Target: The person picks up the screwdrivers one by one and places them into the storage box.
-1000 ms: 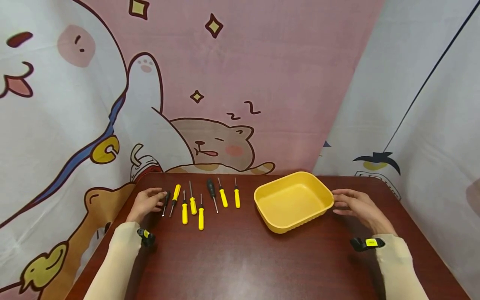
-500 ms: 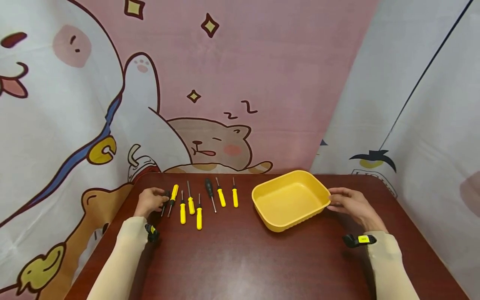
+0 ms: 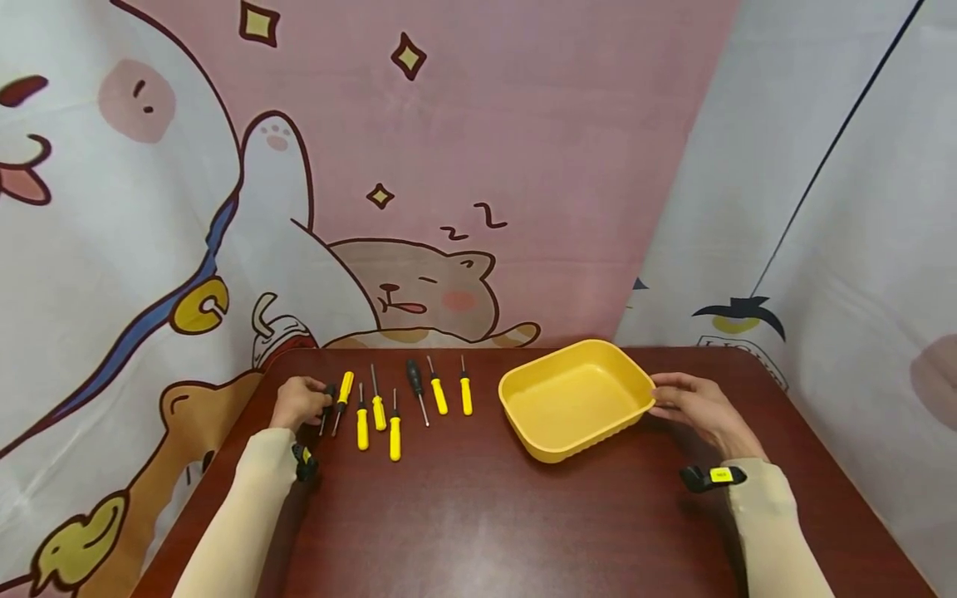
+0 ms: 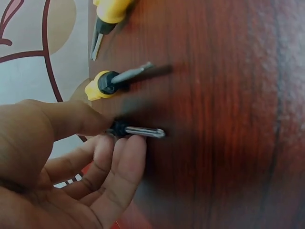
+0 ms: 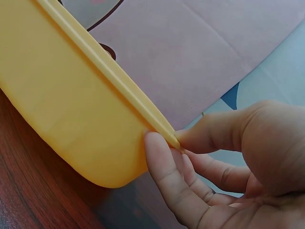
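Observation:
At the left end of a row of screwdrivers, my left hand [image 3: 297, 403] pinches a small black-handled screwdriver [image 3: 330, 389] between thumb and fingers. The left wrist view shows its metal shaft [image 4: 145, 131] pointing out past the fingertips, while the handle is mostly hidden by the hand. A yellow-handled screwdriver [image 3: 345, 390] lies just beside it, apart from the hand. On the right, my right hand [image 3: 699, 407] grips the corner rim of a yellow plastic basin [image 3: 579, 403]. Thumb and fingers pinch that rim [image 5: 143, 109] from both sides in the right wrist view.
Several more yellow-handled screwdrivers [image 3: 395, 440] and a larger black-handled one [image 3: 414, 378] lie between the left hand and the basin. The brown table [image 3: 478, 523] meets a printed cloth [image 3: 568, 166] at its back edge.
My left fingers have come together on the black-handled screwdriver. The right hand, beside the basin a second ago, has taken hold of its rim. The head view has shifted slightly.

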The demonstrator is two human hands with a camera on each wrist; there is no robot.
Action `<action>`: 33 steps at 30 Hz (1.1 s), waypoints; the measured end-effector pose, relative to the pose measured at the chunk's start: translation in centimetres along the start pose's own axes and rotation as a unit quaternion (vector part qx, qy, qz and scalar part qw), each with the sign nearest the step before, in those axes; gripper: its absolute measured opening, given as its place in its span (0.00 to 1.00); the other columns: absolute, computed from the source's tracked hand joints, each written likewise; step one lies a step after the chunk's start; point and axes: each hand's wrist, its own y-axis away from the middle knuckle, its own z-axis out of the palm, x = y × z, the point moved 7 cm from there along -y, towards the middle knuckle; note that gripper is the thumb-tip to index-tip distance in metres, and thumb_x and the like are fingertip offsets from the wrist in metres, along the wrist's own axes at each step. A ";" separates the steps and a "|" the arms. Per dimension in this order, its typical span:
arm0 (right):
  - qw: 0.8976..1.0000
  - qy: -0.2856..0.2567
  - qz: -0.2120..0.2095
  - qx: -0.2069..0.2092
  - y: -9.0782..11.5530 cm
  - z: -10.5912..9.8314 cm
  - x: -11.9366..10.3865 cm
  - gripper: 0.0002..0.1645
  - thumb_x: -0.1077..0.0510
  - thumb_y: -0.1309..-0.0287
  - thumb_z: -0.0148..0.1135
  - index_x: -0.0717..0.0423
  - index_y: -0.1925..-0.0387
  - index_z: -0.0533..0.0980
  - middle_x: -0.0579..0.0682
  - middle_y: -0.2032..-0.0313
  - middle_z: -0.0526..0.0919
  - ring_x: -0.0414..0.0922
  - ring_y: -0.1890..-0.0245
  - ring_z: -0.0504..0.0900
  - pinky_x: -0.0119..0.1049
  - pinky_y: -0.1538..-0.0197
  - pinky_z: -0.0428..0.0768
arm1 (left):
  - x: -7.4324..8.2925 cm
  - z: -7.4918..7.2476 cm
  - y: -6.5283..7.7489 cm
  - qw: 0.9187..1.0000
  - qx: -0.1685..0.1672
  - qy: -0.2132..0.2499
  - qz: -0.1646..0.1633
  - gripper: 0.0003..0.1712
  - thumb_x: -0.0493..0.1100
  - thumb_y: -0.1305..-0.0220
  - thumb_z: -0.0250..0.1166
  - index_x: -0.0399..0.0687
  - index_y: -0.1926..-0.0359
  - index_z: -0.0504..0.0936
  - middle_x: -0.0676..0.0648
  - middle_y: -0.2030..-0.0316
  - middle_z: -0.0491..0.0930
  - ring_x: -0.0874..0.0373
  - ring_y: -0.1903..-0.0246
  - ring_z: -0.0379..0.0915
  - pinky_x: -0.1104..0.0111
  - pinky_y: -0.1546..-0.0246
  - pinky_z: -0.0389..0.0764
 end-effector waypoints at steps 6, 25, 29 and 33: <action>1.000 0.013 -0.004 -0.006 -0.1 0.2 -0.3 0.34 0.54 0.28 0.61 0.65 0.29 0.66 0.70 0.35 0.72 0.43 0.56 0.88 0.44 0.44 0.84 | 0.1 0.0 0.1 1.000 0.003 -0.022 0.003 0.20 0.35 0.34 0.65 0.26 0.45 0.76 0.23 0.47 0.74 0.37 0.58 0.84 0.61 0.69 0.89; 1.000 0.001 0.000 -0.004 0.0 0.1 0.2 0.34 0.54 0.29 0.63 0.66 0.29 0.66 0.68 0.38 0.74 0.43 0.57 0.88 0.44 0.44 0.85 | 0.2 -0.3 0.5 0.999 0.006 -0.048 -0.006 0.20 0.39 0.34 0.66 0.29 0.47 0.77 0.27 0.50 0.77 0.42 0.62 0.83 0.63 0.72 0.88; 1.000 -0.002 -0.001 -0.003 0.0 0.0 0.2 0.34 0.55 0.29 0.63 0.67 0.29 0.66 0.69 0.37 0.74 0.43 0.57 0.88 0.44 0.45 0.85 | 0.1 -0.6 0.3 0.999 0.012 -0.039 -0.009 0.19 0.38 0.34 0.66 0.30 0.47 0.77 0.27 0.51 0.78 0.45 0.64 0.82 0.64 0.72 0.88; 1.000 -0.002 -0.003 -0.004 -0.1 -0.1 0.2 0.35 0.54 0.29 0.63 0.67 0.29 0.65 0.69 0.37 0.73 0.42 0.57 0.88 0.44 0.44 0.85 | 0.2 -0.6 0.4 0.999 0.015 -0.039 -0.006 0.19 0.38 0.33 0.66 0.30 0.46 0.77 0.27 0.50 0.78 0.46 0.64 0.82 0.63 0.71 0.88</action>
